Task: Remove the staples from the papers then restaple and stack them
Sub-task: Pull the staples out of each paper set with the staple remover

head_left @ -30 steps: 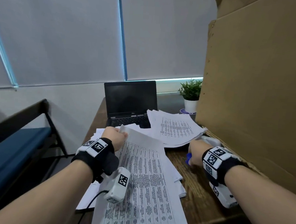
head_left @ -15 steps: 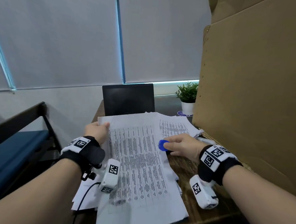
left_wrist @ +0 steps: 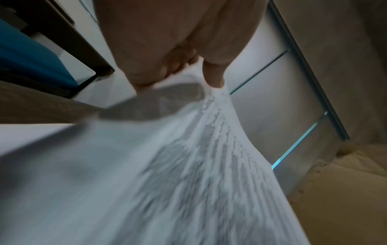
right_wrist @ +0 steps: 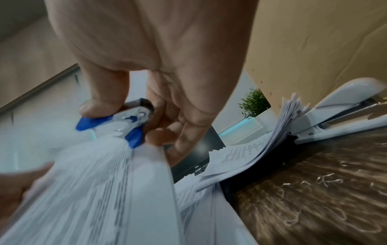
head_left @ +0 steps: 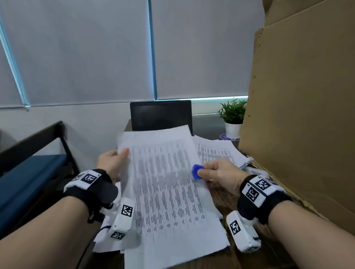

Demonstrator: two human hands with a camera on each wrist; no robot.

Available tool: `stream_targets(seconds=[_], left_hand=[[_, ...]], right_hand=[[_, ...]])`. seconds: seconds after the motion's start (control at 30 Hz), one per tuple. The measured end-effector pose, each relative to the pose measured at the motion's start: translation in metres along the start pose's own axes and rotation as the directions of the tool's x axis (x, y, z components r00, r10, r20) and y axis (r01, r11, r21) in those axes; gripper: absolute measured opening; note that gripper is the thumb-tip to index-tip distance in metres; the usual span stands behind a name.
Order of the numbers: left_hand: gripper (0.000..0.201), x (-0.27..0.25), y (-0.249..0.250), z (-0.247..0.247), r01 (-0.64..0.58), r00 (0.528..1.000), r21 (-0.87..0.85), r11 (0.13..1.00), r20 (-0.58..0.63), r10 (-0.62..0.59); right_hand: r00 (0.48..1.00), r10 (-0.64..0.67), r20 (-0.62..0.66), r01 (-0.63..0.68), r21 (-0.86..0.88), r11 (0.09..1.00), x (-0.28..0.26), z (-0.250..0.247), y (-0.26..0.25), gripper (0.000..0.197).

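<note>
Fingers [right_wrist: 100, 99] of the right hand [head_left: 222, 174] curl round a blue staple remover [right_wrist: 123, 122], thumb on top, and the same hand pinches the right edge of the packet [head_left: 165, 185]. The left hand [head_left: 111, 163] holds the packet's left edge near the far corner, thumb over the print and fingers underneath. Between them the packet hangs lifted off the desk [head_left: 222, 268], its far end raised before the laptop [head_left: 161, 114].

The packet's long axis runs from the person toward the laptop, leaning a little to the left at the far end; the print faces up. Where its staple sits I cannot tell (the sheets are blurred in both wrist views).

Risks, as I judge them: the remover pressed against the paper could crease or tear the edge, since one hand does two jobs. A slack pinch could let the sheets fan apart. Pulled staples [right_wrist: 326, 180] lie loose on the desk and could catch under the packet when it comes down. The other stack [head_left: 219, 153] and white stapler [right_wrist: 343, 106] lie close by, so piles could get mixed.
</note>
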State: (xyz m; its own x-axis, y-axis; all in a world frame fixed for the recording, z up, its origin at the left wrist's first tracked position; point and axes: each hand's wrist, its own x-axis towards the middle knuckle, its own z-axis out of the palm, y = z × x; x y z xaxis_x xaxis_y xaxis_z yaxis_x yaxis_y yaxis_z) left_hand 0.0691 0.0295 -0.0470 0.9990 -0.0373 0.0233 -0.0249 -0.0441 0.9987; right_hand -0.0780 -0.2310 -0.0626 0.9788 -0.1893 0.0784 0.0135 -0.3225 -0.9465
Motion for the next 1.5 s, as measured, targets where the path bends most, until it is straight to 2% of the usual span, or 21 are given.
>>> stream_targets(seconds=[0.07, 0.17, 0.23, 0.3, 0.47, 0.57, 0.67, 0.77, 0.83, 0.9, 0.97, 1.03, 1.17, 1.23, 1.3, 1.37, 1.5], left_hand=[[0.014, 0.0, -0.012, 0.003, 0.086, 0.983, 0.134, 0.987, 0.15, -0.106], [0.02, -0.002, -0.029, 0.015, 0.102, 0.913, 0.399, 0.911, 0.325, -0.245], [0.023, -0.006, -0.036, 0.03, 0.125, 0.889, 0.428, 0.895, 0.352, -0.292], [0.029, -0.002, -0.04, 0.048, 0.138, 0.894, 0.399, 0.907, 0.343, -0.287], [0.034, 0.018, -0.04, 0.109, 0.168, 0.903, 0.275, 0.947, 0.342, -0.26], [0.021, 0.024, -0.04, 0.149, 0.216, 0.895, 0.157, 0.964, 0.364, -0.26], [0.019, 0.029, -0.043, 0.178, 0.298, 0.884, 0.04, 0.954, 0.365, -0.291], [0.014, 0.032, -0.047, 0.184, 0.273, 0.892, 0.089, 0.958, 0.349, -0.287], [0.008, 0.031, -0.046, 0.177, 0.241, 0.898, 0.17, 0.956, 0.335, -0.286], [0.008, 0.029, -0.042, 0.163, 0.157, 0.912, 0.299, 0.941, 0.322, -0.254], [0.009, 0.029, -0.039, 0.145, 0.037, 0.926, 0.458, 0.888, 0.318, -0.203], [0.008, 0.032, -0.037, 0.127, -0.06, 0.927, 0.618, 0.784, 0.325, -0.185], [0.021, 0.034, -0.034, 0.087, -0.225, 0.931, 0.874, 0.431, 0.323, -0.17], [0.027, 0.031, -0.036, 0.068, -0.247, 0.929, 0.919, 0.307, 0.315, -0.195], [0.032, 0.028, -0.041, 0.051, -0.237, 0.93, 0.94, 0.246, 0.293, -0.223], [0.034, 0.025, -0.046, 0.036, -0.217, 0.934, 0.95, 0.224, 0.269, -0.236], [0.035, 0.024, -0.052, 0.016, -0.166, 0.951, 0.947, 0.277, 0.228, -0.21]], right_hand=[[0.991, 0.013, -0.133, 0.005, 0.134, 0.991, 0.009, -0.005, -0.003, 0.012], [0.939, 0.009, -0.344, 0.036, 0.125, 0.991, 0.027, -0.019, -0.005, 0.013], [0.915, -0.002, -0.404, 0.056, 0.122, 0.991, 0.035, -0.026, -0.008, 0.012], [0.901, -0.027, -0.433, 0.073, 0.09, 0.993, 0.044, -0.032, -0.007, 0.02], [0.922, -0.106, -0.371, 0.089, -0.063, 0.994, 0.054, -0.037, 0.004, 0.012], [0.924, -0.125, -0.361, 0.066, -0.171, 0.983, 0.058, -0.041, 0.02, 0.01], [0.931, -0.128, -0.342, 0.034, -0.267, 0.963, 0.064, -0.051, 0.036, 0.01], [0.938, -0.088, -0.334, -0.022, -0.314, 0.949, 0.068, -0.062, 0.046, 0.01], [0.942, -0.044, -0.334, -0.071, -0.326, 0.943, 0.069, -0.065, 0.051, 0.011], [0.949, -0.014, -0.315, -0.106, -0.359, 0.927, 0.069, -0.061, 0.054, 0.015], [0.964, -0.002, -0.267, -0.117, -0.429, 0.896, 0.067, -0.051, 0.052, 0.021], [0.984, 0.042, -0.176, -0.124, -0.488, 0.864, 0.062, -0.037, 0.044, 0.023], [0.994, 0.11, -0.008, -0.089, -0.646, 0.758, 0.053, -0.005, 0.024, 0.033], [0.987, 0.145, 0.07, -0.053, -0.71, 0.702, 0.047, 0.014, 0.017, 0.03], [0.971, 0.189, 0.145, -0.01, -0.77, 0.638, 0.044, 0.033, 0.013, 0.029], [0.953, 0.233, 0.192, 0.025, -0.82, 0.572, 0.042, 0.049, 0.012, 0.033], [0.951, 0.252, 0.18, 0.05, -0.892, 0.45, 0.04, 0.066, 0.009, 0.038]])
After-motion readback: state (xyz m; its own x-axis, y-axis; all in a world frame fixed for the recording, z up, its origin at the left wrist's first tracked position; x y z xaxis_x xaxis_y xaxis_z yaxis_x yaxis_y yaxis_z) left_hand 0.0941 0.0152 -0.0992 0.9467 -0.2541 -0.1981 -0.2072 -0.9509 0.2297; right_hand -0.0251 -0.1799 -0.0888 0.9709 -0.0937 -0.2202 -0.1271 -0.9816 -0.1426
